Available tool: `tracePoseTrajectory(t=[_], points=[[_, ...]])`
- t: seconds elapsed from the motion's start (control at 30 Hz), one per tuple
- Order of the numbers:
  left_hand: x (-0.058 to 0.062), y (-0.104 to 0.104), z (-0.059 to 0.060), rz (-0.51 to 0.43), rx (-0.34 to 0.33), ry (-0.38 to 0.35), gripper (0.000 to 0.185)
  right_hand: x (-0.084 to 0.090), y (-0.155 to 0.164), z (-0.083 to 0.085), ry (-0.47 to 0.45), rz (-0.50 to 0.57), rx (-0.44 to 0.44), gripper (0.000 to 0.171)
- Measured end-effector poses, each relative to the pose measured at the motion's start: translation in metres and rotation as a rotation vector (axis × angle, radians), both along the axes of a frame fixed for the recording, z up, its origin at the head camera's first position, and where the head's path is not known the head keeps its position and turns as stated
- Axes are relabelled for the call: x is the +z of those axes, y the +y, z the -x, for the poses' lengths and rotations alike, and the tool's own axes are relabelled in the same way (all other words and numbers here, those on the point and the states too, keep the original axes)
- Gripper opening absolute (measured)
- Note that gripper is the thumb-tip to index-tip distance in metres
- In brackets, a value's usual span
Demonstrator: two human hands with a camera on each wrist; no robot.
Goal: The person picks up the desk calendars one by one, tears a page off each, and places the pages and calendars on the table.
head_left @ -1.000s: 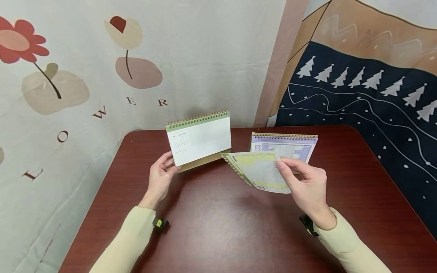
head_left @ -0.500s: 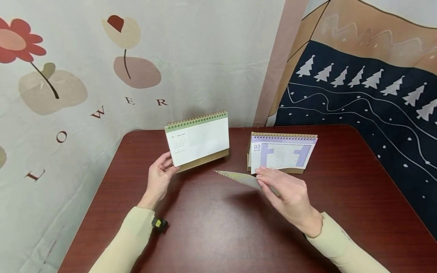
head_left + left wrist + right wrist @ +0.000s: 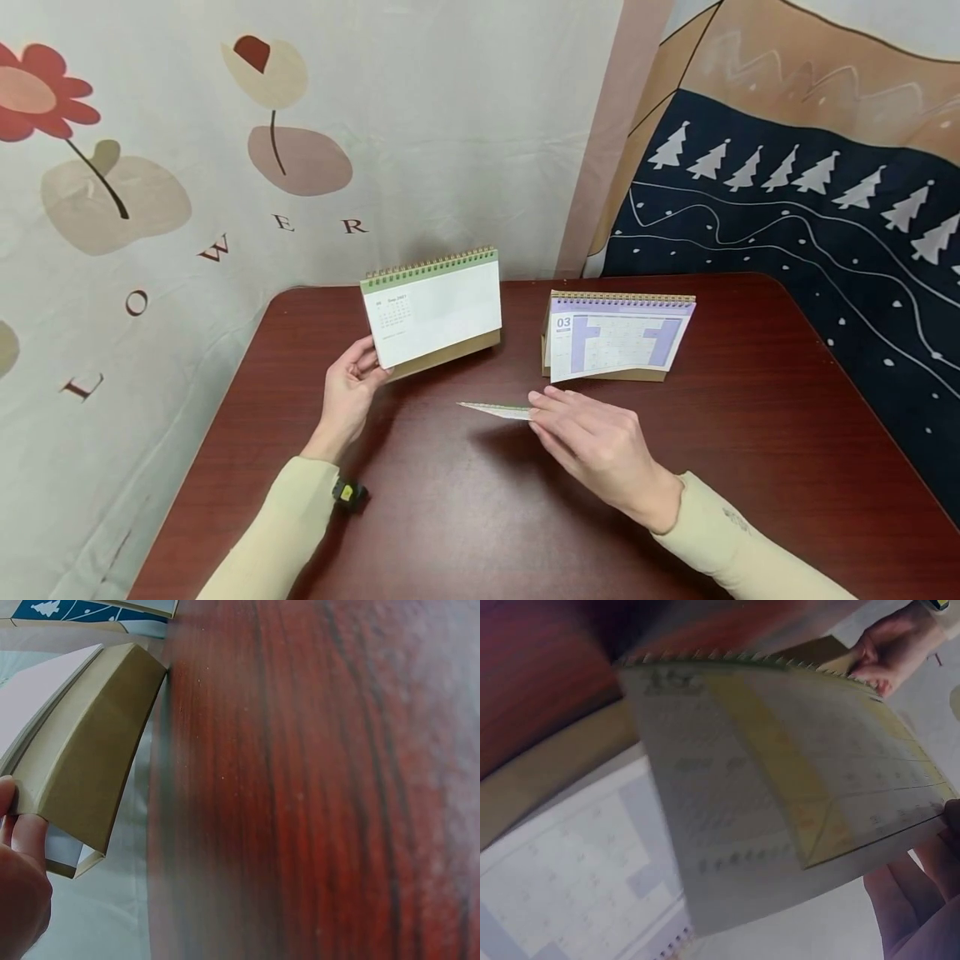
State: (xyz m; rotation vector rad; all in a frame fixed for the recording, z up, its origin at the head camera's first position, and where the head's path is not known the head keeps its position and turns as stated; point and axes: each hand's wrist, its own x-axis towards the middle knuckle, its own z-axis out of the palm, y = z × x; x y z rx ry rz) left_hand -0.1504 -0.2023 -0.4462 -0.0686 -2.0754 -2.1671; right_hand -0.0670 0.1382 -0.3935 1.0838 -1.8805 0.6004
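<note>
In the head view my left hand (image 3: 348, 396) grips the lower left corner of a spiral-bound desk calendar (image 3: 442, 304) with a green top strip. Its brown card stand (image 3: 97, 735) shows in the left wrist view, thumb on the page side and fingers beneath. My right hand (image 3: 603, 446) pinches a loose calendar page (image 3: 491, 410), seen almost edge-on over the table. The right wrist view shows that page (image 3: 772, 772) blurred, with a yellow-bordered grid and a toothed, green-striped edge. Behind the right hand stands a purple desk calendar (image 3: 626, 337) marked 03.
Both calendars are at the back of a dark red wooden table (image 3: 450, 517). A pale cloth with printed flowers (image 3: 450, 125) hangs behind it, and a navy cloth with white trees (image 3: 787, 225) hangs at the right.
My right hand has moved left and toward me, lowering the page and turning it from face-on to nearly edge-on. The purple calendar is now uncovered. The left hand keeps its grip, almost still.
</note>
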Motion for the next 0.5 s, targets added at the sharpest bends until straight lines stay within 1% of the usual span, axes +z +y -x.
tracePoseTrajectory(t=[0.17,0.23,0.33,0.5], points=[[-0.001,-0.001,-0.001,0.005,-0.003,-0.003,0.052,-0.009,-0.01,0.0,0.002,-0.026,-0.007,0.02],[-0.001,-0.001,-0.001,0.002,-0.006,-0.003,0.052,-0.013,-0.014,-0.001,-0.018,-0.034,0.006,0.02],[-0.001,-0.001,-0.001,0.001,-0.009,-0.004,0.052,-0.019,-0.018,-0.003,-0.083,-0.051,0.026,0.02],[-0.001,-0.002,-0.002,0.01,-0.007,-0.012,0.052,-0.027,-0.023,-0.005,-0.242,-0.114,0.025,0.017]])
